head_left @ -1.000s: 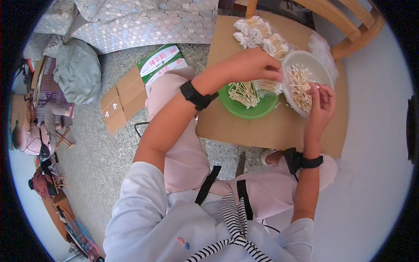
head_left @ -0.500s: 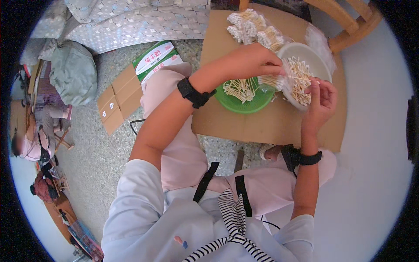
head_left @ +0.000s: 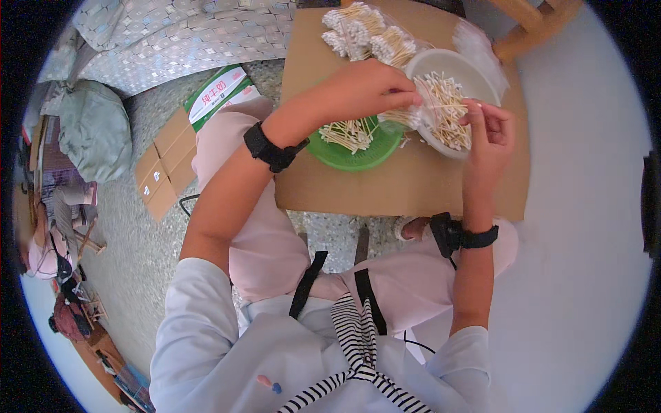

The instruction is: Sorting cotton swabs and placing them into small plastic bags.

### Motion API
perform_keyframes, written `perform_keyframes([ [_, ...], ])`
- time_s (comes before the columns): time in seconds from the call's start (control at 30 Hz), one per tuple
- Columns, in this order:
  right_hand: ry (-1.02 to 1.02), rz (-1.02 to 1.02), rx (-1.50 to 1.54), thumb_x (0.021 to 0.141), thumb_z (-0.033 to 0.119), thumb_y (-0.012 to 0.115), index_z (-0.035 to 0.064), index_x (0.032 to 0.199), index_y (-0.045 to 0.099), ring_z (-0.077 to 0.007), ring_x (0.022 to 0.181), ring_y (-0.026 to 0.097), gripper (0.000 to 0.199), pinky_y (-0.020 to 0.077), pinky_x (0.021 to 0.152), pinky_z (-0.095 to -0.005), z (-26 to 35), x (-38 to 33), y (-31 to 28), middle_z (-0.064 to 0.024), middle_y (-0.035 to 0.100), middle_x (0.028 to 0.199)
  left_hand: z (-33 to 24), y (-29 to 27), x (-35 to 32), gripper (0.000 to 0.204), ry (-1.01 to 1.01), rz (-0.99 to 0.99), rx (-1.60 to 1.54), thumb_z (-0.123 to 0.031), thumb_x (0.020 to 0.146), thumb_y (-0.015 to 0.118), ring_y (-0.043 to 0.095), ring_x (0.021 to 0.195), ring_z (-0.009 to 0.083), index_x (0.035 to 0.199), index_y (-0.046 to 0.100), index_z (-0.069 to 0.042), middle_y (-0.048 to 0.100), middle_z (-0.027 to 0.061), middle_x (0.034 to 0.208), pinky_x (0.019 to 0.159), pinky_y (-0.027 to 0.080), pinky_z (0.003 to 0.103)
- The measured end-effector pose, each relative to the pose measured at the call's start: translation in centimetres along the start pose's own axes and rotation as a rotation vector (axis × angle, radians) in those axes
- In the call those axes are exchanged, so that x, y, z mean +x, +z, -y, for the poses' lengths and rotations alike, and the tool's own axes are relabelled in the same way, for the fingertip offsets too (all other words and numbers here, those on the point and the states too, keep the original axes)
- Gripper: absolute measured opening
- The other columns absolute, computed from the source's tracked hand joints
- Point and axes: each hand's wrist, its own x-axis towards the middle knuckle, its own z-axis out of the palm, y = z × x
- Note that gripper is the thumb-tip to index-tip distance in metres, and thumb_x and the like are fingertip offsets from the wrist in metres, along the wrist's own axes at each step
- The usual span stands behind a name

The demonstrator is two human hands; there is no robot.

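Note:
My left hand (head_left: 385, 89) pinches the edge of a clear plastic bag (head_left: 402, 121) with cotton swabs inside. The bag hangs over the gap between a green basket (head_left: 361, 162) and a white bowl (head_left: 485, 86). My right hand (head_left: 490, 131) is closed, thumb against fingertips, on a cotton swab over the bowl's right side. Loose cotton swabs (head_left: 446, 113) lie heaped in the bowl. More cotton swabs (head_left: 350, 135) lie crosswise in the basket, partly hidden under my left forearm.
Filled bags of cotton swabs (head_left: 358, 31) lie at the cardboard's (head_left: 406, 189) far side. Clear empty bags (head_left: 478, 51) sit right of the bowl, by a wooden chair (head_left: 537, 31). Flattened cartons (head_left: 165, 162) lie on the floor to the left. Another person (head_left: 47, 251) sits far left.
The whole view has shifted, so the cardboard and bowls appear farther left and higher. My left hand keeps the bag and my right hand keeps its pinch, both over the bowl's area.

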Motion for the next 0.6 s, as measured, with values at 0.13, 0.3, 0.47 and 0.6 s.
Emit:
perform_keyframes([
  [0.13,0.021,0.057,0.065,0.087,0.007,0.066,0.0007,0.093,0.06,-0.0118,0.077,0.062,0.011,0.0491,0.071,-0.0232,-0.6,-0.6,0.8,-0.0088,0.068,0.094,0.1,0.2,0.0,0.033,0.003,-0.023,0.022,-0.038,0.09,0.055,0.062,0.073,0.0307,0.09,0.069,-0.008,0.066,0.0124,0.08,0.066,0.048,0.038],
  [0.3,-0.146,0.244,-0.254,0.083,0.008,0.068,0.0026,0.097,0.067,-0.0166,0.085,0.063,0.015,0.0488,0.079,-0.0295,-1.3,0.0,0.7,-0.0084,0.068,0.096,-0.3,-0.1,0.2,0.031,0.026,-0.039,-0.019,-0.032,0.092,0.055,0.062,0.074,0.0311,0.091,0.067,-0.004,0.065,0.0147,0.082,0.067,0.048,0.038],
  [0.47,-0.256,0.469,-0.233,0.082,0.015,0.067,0.0057,0.104,0.068,-0.0232,0.092,0.063,0.024,0.0466,0.086,-0.0325,-1.2,0.2,0.8,-0.0093,0.067,0.1,-0.2,-0.1,0.0,0.028,0.06,-0.103,-0.043,-0.026,0.093,0.055,0.063,0.076,0.0281,0.093,0.065,-0.001,0.065,0.0153,0.086,0.07,0.049,0.036],
  [0.6,-0.342,0.344,-0.453,0.084,0.017,0.066,0.0059,0.105,0.067,-0.0222,0.091,0.063,0.025,0.0471,0.084,-0.0326,-1.0,0.0,0.9,-0.0081,0.067,0.101,-1.0,-0.7,0.2,0.03,-0.085,-0.127,-0.192,-0.032,0.09,0.059,0.062,0.077,0.0262,0.098,0.066,-0.003,0.064,0.0128,0.083,0.071,0.048,0.036],
])
